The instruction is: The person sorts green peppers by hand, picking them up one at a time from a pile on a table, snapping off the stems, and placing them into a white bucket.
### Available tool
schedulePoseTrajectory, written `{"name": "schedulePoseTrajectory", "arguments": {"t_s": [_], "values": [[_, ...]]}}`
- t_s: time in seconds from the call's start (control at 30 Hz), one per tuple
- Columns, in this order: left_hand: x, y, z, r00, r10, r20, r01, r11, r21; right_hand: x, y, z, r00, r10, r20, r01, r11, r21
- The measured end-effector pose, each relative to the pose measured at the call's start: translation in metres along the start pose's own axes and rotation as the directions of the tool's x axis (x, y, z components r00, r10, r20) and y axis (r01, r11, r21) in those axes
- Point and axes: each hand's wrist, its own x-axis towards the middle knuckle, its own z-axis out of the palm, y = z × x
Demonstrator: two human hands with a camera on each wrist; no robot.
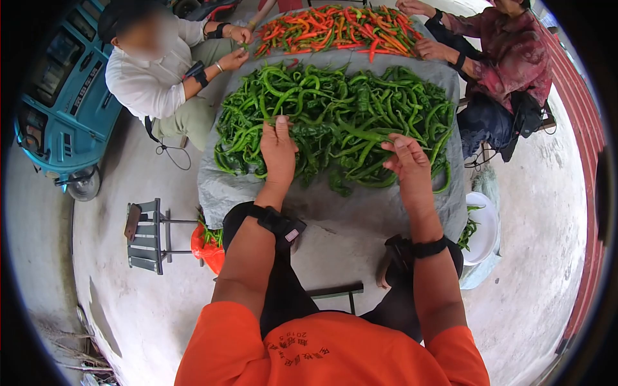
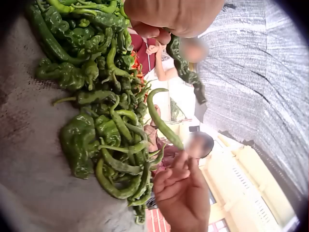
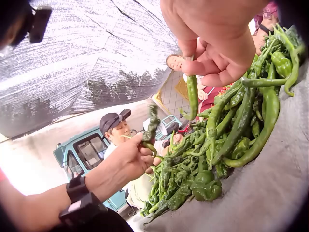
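My left hand (image 1: 279, 157) pinches a dark, wrinkled green pepper (image 2: 186, 70) by one end, above the near part of the green pepper heap (image 1: 360, 103). In the right wrist view a curved lighter pepper also shows at the left hand (image 3: 128, 159). Opposite it, my right hand (image 1: 412, 172) grips a smooth, curved light-green pepper (image 3: 193, 94) between thumb and fingers. Both held peppers are raised over the heap and point inward, towards each other. Other fingers of the right hand are bent.
Red and orange peppers (image 1: 335, 29) lie at the table's far end. One person in white (image 1: 151, 71) sits at the left, another in a patterned top (image 1: 515, 58) at the right. A white basin (image 1: 484, 248), a red bag (image 1: 209, 248) and a slatted stool (image 1: 147, 238) stand lower down.
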Motion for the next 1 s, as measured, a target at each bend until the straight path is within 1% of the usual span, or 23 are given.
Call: {"name": "schedulePoseTrajectory", "arguments": {"t_s": [0.03,0.1,0.13,0.17,0.27,0.33,0.37,0.4,0.43,0.5,0.57,0.6,0.7,0.8,0.87,0.9,1.0], "values": [[0.002,-0.001,-0.005,0.996,-0.090,0.020,0.091,0.989,-0.120,0.001,0.003,0.001,1.000,0.004,0.029,-0.004,1.000,-0.031],[0.006,-0.004,-0.016,0.963,-0.252,0.090,0.268,0.899,-0.346,0.001,0.006,0.005,0.994,0.014,0.108,-0.006,0.997,-0.073],[0.008,-0.005,-0.018,0.953,-0.280,0.114,0.302,0.862,-0.407,0.000,0.007,0.009,0.987,0.020,0.158,-0.007,0.996,-0.083],[0.008,-0.007,-0.019,0.950,-0.291,0.110,0.311,0.866,-0.391,-0.001,0.009,0.013,0.978,0.026,0.207,-0.007,0.996,-0.093],[0.004,-0.002,-0.016,0.946,-0.304,0.115,0.325,0.891,-0.318,-0.011,0.004,0.034,0.945,0.105,0.310,-0.084,0.993,-0.081],[-0.002,0.001,-0.012,0.948,-0.288,0.133,0.313,0.921,-0.233,-0.010,0.015,0.033,0.929,0.117,0.352,-0.042,0.976,-0.214],[-0.005,0.002,-0.010,0.956,-0.250,0.154,0.277,0.942,-0.191,-0.009,0.021,0.031,0.920,0.126,0.371,-0.019,0.960,-0.279],[-0.008,0.004,-0.007,0.961,-0.213,0.176,0.240,0.959,-0.150,-0.008,0.020,0.032,0.893,0.165,0.420,-0.024,0.947,-0.320],[-0.011,0.006,-0.004,0.964,-0.177,0.200,0.202,0.973,-0.111,-0.011,0.019,0.033,0.903,0.174,0.393,-0.056,0.955,-0.292],[-0.019,0.011,0.003,0.955,-0.159,0.252,0.168,0.986,-0.015,-0.020,0.016,0.040,0.919,0.198,0.340,-0.121,0.965,-0.233],[-0.024,0.013,0.007,0.935,-0.155,0.319,0.137,0.987,0.080,-0.022,0.017,0.043,0.942,0.154,0.298,-0.085,0.969,-0.234],[-0.027,0.011,0.010,0.932,-0.142,0.335,0.117,0.989,0.094,-0.022,0.017,0.044,0.952,0.131,0.276,-0.066,0.970,-0.234],[-0.028,0.010,0.010,0.912,-0.118,0.392,0.086,0.991,0.098,-0.017,0.021,0.038,0.959,0.155,0.237,-0.078,0.950,-0.304],[-0.028,0.012,0.010,0.890,-0.169,0.424,0.123,0.983,0.135,-0.015,0.020,0.036,0.981,0.092,0.169,-0.039,0.955,-0.293],[-0.025,-0.008,0.012,0.896,-0.083,0.436,0.051,0.995,0.084,-0.015,0.023,0.034,0.990,0.027,0.139,0.018,0.948,-0.317],[-0.024,-0.004,0.014,0.897,-0.039,0.441,0.015,0.998,0.058,-0.015,0.024,0.033,0.992,-0.006,0.125,0.047,0.943,-0.330],[-0.028,0.015,0.010,0.845,-0.276,0.458,0.273,0.959,0.073,-0.016,0.025,0.026,0.995,-0.031,0.099,0.063,0.939,-0.339]]}}
